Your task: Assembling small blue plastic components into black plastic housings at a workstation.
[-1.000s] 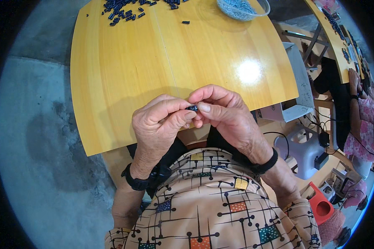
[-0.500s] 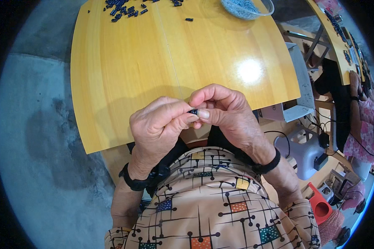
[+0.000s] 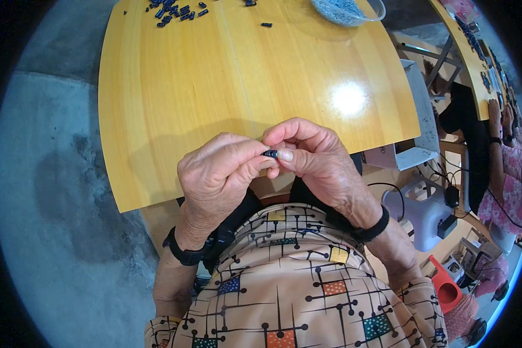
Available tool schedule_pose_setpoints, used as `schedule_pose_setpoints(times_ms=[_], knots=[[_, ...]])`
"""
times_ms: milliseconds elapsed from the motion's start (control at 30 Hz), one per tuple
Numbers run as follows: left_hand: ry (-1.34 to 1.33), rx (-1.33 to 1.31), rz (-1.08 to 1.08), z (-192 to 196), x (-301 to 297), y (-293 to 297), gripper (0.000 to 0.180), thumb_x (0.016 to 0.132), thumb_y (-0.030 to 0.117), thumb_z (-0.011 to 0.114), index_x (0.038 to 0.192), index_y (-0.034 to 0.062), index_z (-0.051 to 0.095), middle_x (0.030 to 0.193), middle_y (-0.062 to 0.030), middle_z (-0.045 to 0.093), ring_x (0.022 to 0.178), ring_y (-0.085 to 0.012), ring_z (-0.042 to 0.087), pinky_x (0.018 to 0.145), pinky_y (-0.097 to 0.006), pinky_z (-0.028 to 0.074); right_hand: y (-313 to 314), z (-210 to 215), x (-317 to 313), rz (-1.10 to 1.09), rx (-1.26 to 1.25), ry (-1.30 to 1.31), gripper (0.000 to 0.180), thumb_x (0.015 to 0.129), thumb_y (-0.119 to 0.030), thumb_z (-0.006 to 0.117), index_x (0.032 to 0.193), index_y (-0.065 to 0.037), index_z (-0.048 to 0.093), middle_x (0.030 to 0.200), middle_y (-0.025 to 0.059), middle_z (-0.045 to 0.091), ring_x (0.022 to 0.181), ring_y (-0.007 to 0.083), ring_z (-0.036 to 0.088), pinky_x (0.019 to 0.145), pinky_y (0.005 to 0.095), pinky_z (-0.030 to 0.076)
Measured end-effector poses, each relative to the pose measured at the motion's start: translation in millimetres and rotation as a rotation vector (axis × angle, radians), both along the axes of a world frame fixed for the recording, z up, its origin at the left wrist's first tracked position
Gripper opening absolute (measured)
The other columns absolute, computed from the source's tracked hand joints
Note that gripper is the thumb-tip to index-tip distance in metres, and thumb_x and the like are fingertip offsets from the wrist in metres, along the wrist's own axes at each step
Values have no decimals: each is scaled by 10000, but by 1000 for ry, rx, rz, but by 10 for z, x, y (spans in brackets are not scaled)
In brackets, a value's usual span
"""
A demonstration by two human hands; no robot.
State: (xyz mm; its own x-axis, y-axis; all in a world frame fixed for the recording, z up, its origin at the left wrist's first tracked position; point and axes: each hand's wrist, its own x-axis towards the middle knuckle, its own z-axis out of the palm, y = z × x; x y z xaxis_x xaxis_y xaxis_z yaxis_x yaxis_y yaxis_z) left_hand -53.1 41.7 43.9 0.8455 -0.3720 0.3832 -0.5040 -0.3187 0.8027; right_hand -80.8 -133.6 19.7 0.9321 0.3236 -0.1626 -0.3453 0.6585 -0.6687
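Note:
Between my two hands, over the near edge of the wooden table, is a small black cylindrical part. My left hand pinches its left end between thumb and fingers. The thumb and fingers of my right hand close on its right end. Most of the part is covered by fingertips, so its exact kind does not show. A loose pile of similar black parts lies at the table's far left, and a single black part rests apart from it.
A clear round tub of small bluish-silver pieces stands at the far right of the yellow table. Beside the table are an open white box, a pale plastic stool and cables. Another person sits at a second table, right.
My hands hold nearly the same place. Slightly more of the black part shows between the fingertips, and my left hand has shifted a little to the left.

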Motion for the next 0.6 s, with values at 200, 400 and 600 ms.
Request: schedule_pose_setpoints(times_ms=[200,400,600], knots=[[-42,24,-37,44,6,19,151,730,46,751,851,-3,675,742,-94,657,656,-165,637,571,-255,501,4,25,4,17,-70,-29,189,878,-23,612,1063,11,611,918,62,652,782,107,621,748,233,524],[-55,0,-26,14,-15,8,154,744,41,742,872,-11,675,754,-98,653,633,-150,632,545,-244,501,49,68,-46,-58,-197,-101,192,885,-18,602,1074,18,602,941,62,649,801,98,615,751,228,523],[-14,-48,20,-61,-36,-9,140,736,82,737,859,34,690,718,-69,647,598,-171,629,521,-256,479,31,-23,-34,-26,54,19,195,887,-22,598,1078,19,603,949,70,652,804,118,627,762,237,527]])
